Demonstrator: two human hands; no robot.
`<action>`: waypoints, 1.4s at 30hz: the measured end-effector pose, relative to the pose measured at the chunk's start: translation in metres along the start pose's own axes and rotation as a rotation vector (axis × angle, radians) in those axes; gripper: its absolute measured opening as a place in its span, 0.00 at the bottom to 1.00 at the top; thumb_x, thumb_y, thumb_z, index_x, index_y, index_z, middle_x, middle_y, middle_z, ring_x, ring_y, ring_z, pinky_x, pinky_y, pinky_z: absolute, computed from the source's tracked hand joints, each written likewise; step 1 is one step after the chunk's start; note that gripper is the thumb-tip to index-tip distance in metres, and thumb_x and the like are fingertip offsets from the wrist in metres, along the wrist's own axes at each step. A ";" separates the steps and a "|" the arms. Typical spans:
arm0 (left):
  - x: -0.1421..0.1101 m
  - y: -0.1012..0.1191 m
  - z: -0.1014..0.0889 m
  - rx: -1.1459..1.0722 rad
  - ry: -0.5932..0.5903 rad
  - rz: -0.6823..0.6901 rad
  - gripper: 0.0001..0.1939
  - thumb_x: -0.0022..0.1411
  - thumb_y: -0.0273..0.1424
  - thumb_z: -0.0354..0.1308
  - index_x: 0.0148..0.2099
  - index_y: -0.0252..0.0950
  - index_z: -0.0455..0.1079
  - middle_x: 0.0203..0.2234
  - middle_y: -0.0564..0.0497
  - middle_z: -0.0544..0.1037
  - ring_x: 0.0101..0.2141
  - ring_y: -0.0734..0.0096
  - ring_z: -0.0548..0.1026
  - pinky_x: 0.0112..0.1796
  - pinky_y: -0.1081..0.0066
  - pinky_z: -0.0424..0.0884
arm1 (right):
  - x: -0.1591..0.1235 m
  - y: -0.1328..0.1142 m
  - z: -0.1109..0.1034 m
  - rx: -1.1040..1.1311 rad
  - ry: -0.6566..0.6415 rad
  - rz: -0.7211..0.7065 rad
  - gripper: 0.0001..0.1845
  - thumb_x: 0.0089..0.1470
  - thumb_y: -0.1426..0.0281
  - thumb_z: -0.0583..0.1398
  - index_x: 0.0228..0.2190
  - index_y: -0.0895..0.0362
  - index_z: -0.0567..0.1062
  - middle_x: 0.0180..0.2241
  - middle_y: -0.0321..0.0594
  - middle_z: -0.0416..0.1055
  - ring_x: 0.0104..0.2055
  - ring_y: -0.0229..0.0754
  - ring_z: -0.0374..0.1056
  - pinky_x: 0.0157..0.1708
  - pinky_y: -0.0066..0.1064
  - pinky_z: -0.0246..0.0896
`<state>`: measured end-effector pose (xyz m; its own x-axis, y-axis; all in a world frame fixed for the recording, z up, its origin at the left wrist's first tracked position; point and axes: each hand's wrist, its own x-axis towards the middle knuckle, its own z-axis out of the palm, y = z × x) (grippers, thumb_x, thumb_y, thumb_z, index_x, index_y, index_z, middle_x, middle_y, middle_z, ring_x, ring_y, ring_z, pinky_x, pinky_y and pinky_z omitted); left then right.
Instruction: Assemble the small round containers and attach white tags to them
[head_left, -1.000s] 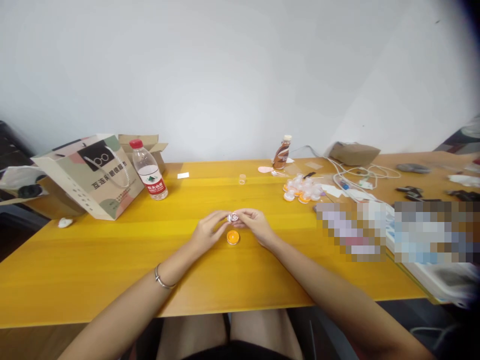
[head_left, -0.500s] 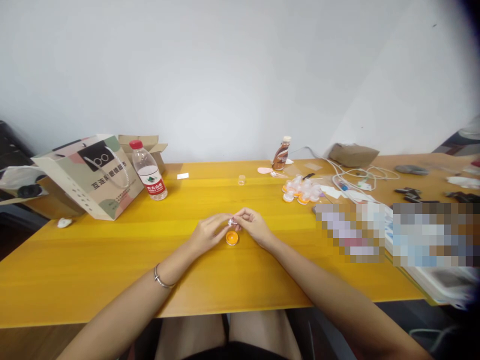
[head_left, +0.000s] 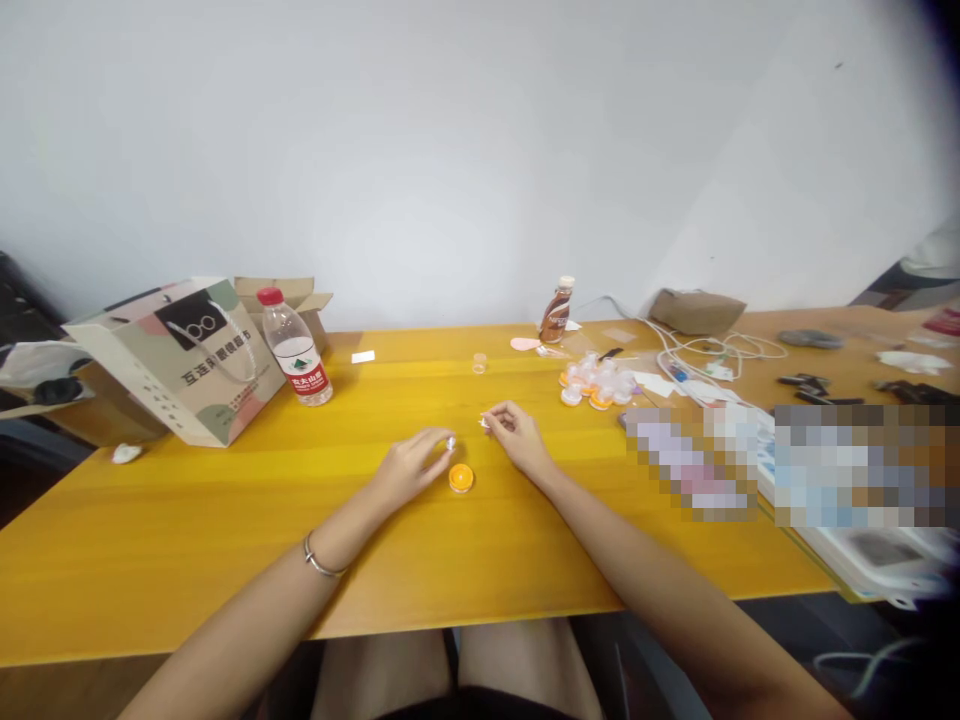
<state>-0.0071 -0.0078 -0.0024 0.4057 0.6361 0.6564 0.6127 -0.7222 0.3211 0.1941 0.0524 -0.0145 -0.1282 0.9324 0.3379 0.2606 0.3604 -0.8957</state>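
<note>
My left hand [head_left: 409,468] pinches a small whitish piece [head_left: 451,443] between thumb and fingers, too small for me to name. In my right hand [head_left: 517,437], closed at the fingertips, is another tiny white piece [head_left: 485,423]; its kind is not clear either. The hands are apart, just above the yellow table [head_left: 375,590]. Between and below them a small round orange cup [head_left: 460,478] with a pale underside sits on the wood, touched by neither hand.
Clear and orange round containers [head_left: 596,382] cluster at right, near a brown drink bottle [head_left: 556,312] and white cables [head_left: 679,350]. A small clear cup [head_left: 479,363] stands farther back. At left are a red-capped water bottle [head_left: 296,350] and a paper bag [head_left: 195,370].
My hands were together above the orange cup and have separated. The right hand moved right and slightly away from me, each hand keeping a small piece at its fingertips.
</note>
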 end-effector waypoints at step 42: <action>0.003 0.012 0.003 -0.034 -0.113 -0.205 0.13 0.62 0.34 0.46 0.33 0.35 0.70 0.26 0.50 0.75 0.27 0.73 0.72 0.32 0.74 0.66 | -0.025 -0.033 0.006 0.066 -0.344 -0.288 0.08 0.51 0.66 0.56 0.32 0.57 0.71 0.31 0.39 0.71 0.34 0.37 0.67 0.37 0.30 0.64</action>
<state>0.0034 -0.0132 0.0014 0.3497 0.7955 0.4949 0.6676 -0.5822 0.4641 0.1832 0.0169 0.0049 -0.5004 0.7269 0.4703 0.1073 0.5911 -0.7994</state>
